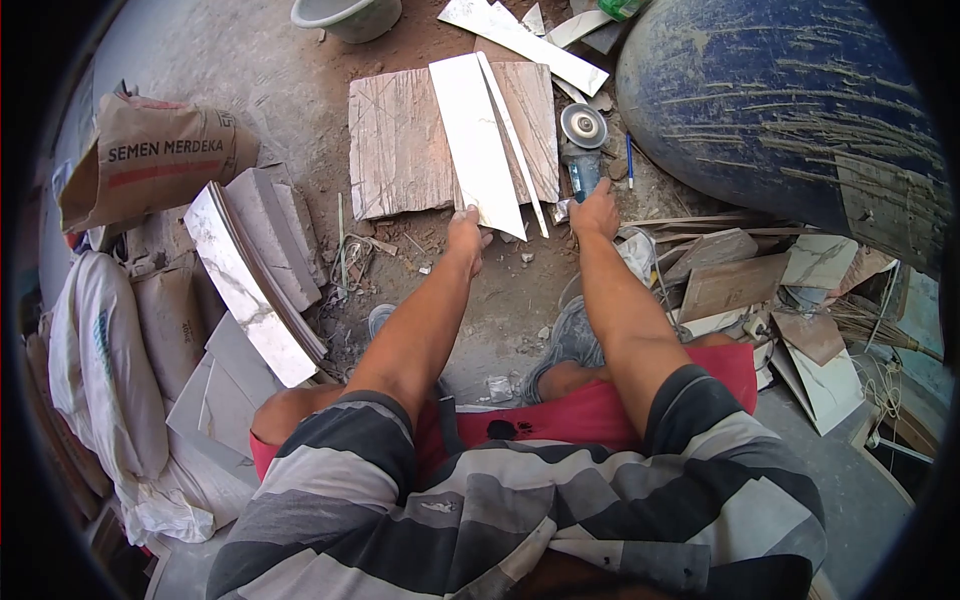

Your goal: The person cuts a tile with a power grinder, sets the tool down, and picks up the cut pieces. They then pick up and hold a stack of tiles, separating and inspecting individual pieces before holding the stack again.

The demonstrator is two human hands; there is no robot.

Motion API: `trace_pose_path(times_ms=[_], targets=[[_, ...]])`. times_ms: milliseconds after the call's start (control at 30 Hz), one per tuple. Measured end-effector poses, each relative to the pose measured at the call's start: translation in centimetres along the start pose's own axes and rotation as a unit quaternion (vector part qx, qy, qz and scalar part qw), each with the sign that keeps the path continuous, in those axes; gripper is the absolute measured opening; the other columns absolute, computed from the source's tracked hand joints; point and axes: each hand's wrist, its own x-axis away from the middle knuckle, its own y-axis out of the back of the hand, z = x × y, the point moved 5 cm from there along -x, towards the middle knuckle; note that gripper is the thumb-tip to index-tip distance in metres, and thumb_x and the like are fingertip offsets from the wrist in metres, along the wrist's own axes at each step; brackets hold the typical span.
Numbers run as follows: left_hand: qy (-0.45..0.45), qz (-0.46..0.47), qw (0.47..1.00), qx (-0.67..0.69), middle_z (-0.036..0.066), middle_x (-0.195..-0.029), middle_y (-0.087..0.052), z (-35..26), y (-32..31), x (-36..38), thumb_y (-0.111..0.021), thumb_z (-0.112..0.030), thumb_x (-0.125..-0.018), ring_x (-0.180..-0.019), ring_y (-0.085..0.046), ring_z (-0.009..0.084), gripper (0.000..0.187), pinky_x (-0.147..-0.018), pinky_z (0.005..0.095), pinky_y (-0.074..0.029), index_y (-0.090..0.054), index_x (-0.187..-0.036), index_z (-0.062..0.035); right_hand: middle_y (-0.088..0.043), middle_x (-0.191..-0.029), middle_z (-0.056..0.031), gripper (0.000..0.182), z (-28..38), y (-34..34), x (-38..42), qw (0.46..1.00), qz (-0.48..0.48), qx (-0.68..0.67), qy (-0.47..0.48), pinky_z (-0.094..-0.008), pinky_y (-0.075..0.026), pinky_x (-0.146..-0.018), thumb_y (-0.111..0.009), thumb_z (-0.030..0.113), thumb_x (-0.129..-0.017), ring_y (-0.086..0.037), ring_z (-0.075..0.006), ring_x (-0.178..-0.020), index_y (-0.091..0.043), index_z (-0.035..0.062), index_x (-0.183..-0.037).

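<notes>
My left hand [467, 240] grips the near end of a white marble-look tile piece [470, 135], thumb on top. This piece lies on a scored, brownish tile slab [395, 140] on the ground. Along its right side rests a thin white tile strip [515, 150], with a narrow gap that widens toward me. To the right, my right hand [597, 212] is closed around the body of an angle grinder [582, 165]. The grinder's round disc [583, 126] points away from me, beside the slab's right edge. Whether the disc spins cannot be told.
Stacked tiles [255, 285] and a cement bag [165, 150] stand at left. A big blue drum [780, 90] is at upper right, with a blue pencil [630, 160] near it. Tile offcuts [735, 285] and cables lie at right. A grey basin [350, 22] sits at the top.
</notes>
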Motion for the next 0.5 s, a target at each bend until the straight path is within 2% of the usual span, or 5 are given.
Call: trace_pose_path(times_ms=[100,200,300,400,500], targets=[[-0.054,-0.003,0.996,0.067,0.01,-0.122,-0.062,-1.0,1.3,0.3,-0.044,-0.034,-0.107,-0.103,-0.062,0.023,0.039,-0.084,0.042,-0.05,-0.049,-0.133,-0.0052,-0.061,-0.121,-0.0233,0.065,-0.1,-0.1,-0.5,1.0,0.011,-0.006,0.001,-0.0502,-0.053,-0.094,-0.079,0.027,-0.08,-0.063,-0.0409,-0.113,-0.042,0.0072,-0.13],[-0.106,0.012,0.994,0.033,0.009,-0.114,-0.065,-3.8,1.6,1.8,-0.048,-0.032,-0.105,-0.097,-0.064,0.0223,0.036,-0.079,0.0396,-0.052,-0.052,-0.128,-0.0052,-0.061,-0.121,-0.0245,0.066,-0.2,-0.2,-0.7,1.0,0.018,-0.014,0.0,-0.0505,-0.052,-0.094,-0.08,0.028,-0.079,-0.063,-0.0416,-0.112,-0.042,0.0073,-0.13],[-0.086,0.077,0.993,-0.014,0.01,-0.119,-0.064,-6.4,2.3,2.0,-0.051,-0.033,-0.102,-0.105,-0.06,0.0237,0.04,-0.092,0.0463,-0.044,-0.052,-0.131,-0.0045,-0.061,-0.122,-0.025,0.065,-0.4,-0.5,-0.6,1.0,0.025,-0.018,0.0,-0.0506,-0.051,-0.096,-0.078,0.027,-0.08,-0.062,-0.0418,-0.113,-0.041,0.008,-0.13],[-0.138,0.075,0.988,-0.014,0.01,-0.106,-0.066,-10.3,2.4,3.4,-0.055,-0.029,-0.099,-0.095,-0.063,0.022,0.035,-0.079,0.0407,-0.051,-0.056,-0.121,-0.0007,-0.059,-0.125,-0.0243,0.063,-0.3,-0.6,-0.7,0.999,0.034,-0.023,0.001,-0.0506,-0.05,-0.097,-0.075,0.024,-0.082,-0.062,-0.0415,-0.115,-0.041,0.0097,-0.132],[-0.141,0.082,0.987,0.004,0.011,-0.104,-0.066,-14.9,1.1,5.2,-0.054,-0.027,-0.099,-0.094,-0.064,0.0227,0.032,-0.081,0.0413,-0.051,-0.057,-0.118,-0.0012,-0.057,-0.128,-0.023,0.061,-0.3,-0.9,-1.0,0.998,0.05,-0.022,-0.017,-0.0516,-0.049,-0.098,-0.073,0.025,-0.082,-0.061,-0.0414,-0.116,-0.042,0.0111,-0.132]])
